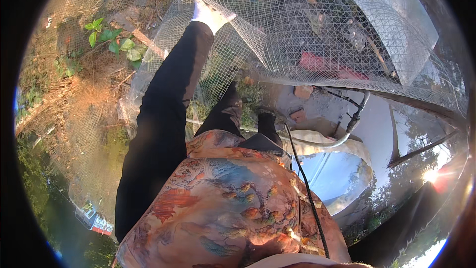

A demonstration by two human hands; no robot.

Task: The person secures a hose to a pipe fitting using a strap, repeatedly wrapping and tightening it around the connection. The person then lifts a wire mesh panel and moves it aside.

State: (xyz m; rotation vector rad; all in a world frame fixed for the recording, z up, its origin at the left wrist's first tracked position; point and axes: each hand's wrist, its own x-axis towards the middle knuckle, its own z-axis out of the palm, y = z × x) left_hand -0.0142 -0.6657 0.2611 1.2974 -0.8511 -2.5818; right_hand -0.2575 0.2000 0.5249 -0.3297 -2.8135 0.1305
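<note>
My left hand [209,14], in a white glove at the end of a black sleeve, reaches far forward and grips a large curved sheet of wire mesh [297,25] near its upper left edge. The mesh arches over the ground ahead of me and spreads to the right. My right hand is out of sight. My patterned, colourful shirt [223,203] fills the lower middle of the view, with my dark trousers and shoes below the mesh edge.
Dry grass and a green-leaved plant [111,39] lie to the left. Behind the mesh are a red object [322,64], bricks [302,92] and a shiny metal sheet [391,15]. A hose [354,119] and a thin black cable [307,188] run at the right.
</note>
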